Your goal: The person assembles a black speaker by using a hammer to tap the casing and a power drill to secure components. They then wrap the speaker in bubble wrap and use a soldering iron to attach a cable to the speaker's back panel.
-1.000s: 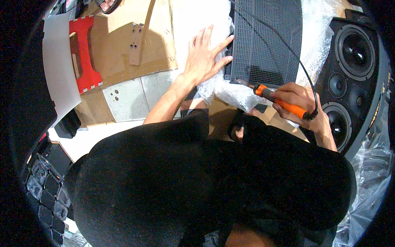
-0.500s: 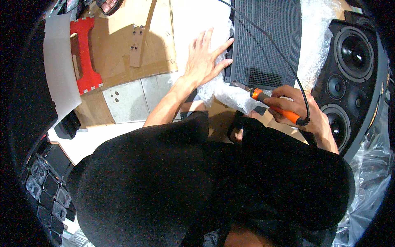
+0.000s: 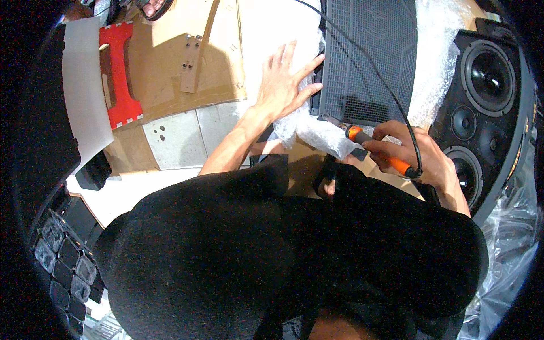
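Grille (image 3: 371, 45), dark and meshed, lies just right of the left hand (image 3: 280, 88) and ahead of the right hand (image 3: 416, 152). I see the left hand laid out over the white wrap (image 3: 326, 136), palm down and fingers spread wide, its forefinger and thumb reaching to the grille's left edge. The right hand is pinching an orange and grey tool (image 3: 361, 136) by its handle. The tool's metal tip points left of that hand, at the grille's near left corner; I can't tell from here whether it touches. From the tool's back end, beside the right hand, a black cable (image 3: 369, 54) runs up and arches across over the grille. Just right of the right hand there's a black speaker (image 3: 490, 73) with round cones. Left of the left hand, cardboard (image 3: 221, 71) carries a narrow strip (image 3: 194, 68) with a few dark studs, and farther left I see a red frame (image 3: 118, 79). Grey tiles (image 3: 175, 139) show beside the left forearm. Another person's foot (image 3: 152, 8) stands well beyond the left hand, off to its left.
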`<state>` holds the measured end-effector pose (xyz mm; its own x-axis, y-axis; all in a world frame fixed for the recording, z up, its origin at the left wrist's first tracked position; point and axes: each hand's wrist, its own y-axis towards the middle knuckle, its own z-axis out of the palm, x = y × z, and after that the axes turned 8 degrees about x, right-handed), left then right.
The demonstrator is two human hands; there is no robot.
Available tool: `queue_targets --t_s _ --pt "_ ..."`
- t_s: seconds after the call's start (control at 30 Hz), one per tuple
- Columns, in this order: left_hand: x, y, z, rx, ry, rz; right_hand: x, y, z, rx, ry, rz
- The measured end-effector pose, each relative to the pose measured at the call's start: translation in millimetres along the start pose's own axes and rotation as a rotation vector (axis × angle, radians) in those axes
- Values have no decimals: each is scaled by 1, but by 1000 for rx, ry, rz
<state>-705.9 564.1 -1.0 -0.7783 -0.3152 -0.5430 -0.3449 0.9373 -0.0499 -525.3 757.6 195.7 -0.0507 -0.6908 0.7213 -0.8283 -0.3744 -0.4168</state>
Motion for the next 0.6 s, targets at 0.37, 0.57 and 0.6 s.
queue_targets --t_s 0.37,0.57,0.6 --pt "0 1 2 -7 -15 -2 11 9 -7 66 -78 17" --pt "0 1 1 0 -11 2 5 7 -8 -31 66 -17" --pt "0 1 2 0 -14 2 2 6 -5 -29 62 -8"
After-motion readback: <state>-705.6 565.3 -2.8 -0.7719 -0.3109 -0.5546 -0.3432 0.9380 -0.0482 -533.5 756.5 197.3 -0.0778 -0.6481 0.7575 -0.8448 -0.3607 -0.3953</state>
